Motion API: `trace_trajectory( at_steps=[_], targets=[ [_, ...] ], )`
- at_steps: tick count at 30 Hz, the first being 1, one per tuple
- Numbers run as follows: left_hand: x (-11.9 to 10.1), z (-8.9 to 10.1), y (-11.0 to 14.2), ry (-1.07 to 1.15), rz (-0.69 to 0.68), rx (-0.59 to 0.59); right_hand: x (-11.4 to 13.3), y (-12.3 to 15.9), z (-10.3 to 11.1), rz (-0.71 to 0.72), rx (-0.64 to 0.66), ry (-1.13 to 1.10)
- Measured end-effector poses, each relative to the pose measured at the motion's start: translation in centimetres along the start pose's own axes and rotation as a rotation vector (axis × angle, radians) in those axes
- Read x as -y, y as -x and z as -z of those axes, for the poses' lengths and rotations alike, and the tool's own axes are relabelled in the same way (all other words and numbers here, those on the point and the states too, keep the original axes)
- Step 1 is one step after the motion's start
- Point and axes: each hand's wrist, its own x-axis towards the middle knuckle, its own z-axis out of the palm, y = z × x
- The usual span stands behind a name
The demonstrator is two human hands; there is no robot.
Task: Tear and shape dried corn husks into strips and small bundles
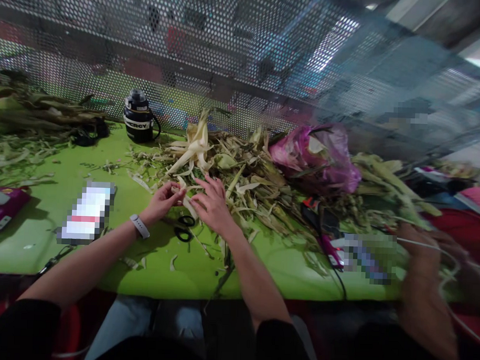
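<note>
Over the green table, my left hand (166, 199) pinches a pale strip of corn husk (182, 182) between thumb and fingers; a light watch band circles that wrist. Close to its right, my right hand (212, 204) has its fingers stretched out and apart, the fingertips by the husk; whether they touch it I cannot tell. Black-handled scissors (184, 228) lie just below the hands, their blades hidden. Just beyond the hands, a peeled-back, pale husk piece (197, 147) stands on a heap of dry corn husks (259, 194).
A black bottle (137, 117) stands near the perforated metal screen (228, 59). A lit phone (87, 211) lies at left, with more husks (37, 112) behind. At right are a pink plastic bag (319, 156), a cable and another person's blurred arm (423, 291). The green table (150, 271) ends near my lap.
</note>
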Motion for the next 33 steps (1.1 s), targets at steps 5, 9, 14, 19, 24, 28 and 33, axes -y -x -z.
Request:
trace_trajectory(
  at_steps=[5,9,14,19,24,28,33],
  targets=[
    [-0.31,0.07,0.1,-0.026,0.013,-0.031,0.24,0.1,0.09,0.026,-0.033,0.07],
    [-0.36,0.09,0.21,-0.002,0.063,-0.018,0.28,0.12,0.2,0.021,-0.027,0.064],
    [-0.26,0.16,0.25,-0.013,0.067,-0.01,0.69,0.01,0.08,0.062,0.006,0.033],
    [0.02,0.4,0.07,-0.012,0.05,0.001,0.78,-0.13,0.02,0.061,-0.011,-0.02],
    [0.32,0.5,-0.2,0.034,0.012,0.054,0.58,-0.22,-0.32,0.072,0.045,-0.05],
    [0.12,0.47,-0.17,0.018,-0.025,0.061,0.45,-0.22,-0.59,0.082,0.057,-0.066],
    [-0.45,0.35,0.14,-0.002,0.056,0.071,0.31,-0.05,-0.6,0.071,0.036,-0.068]
  ],
)
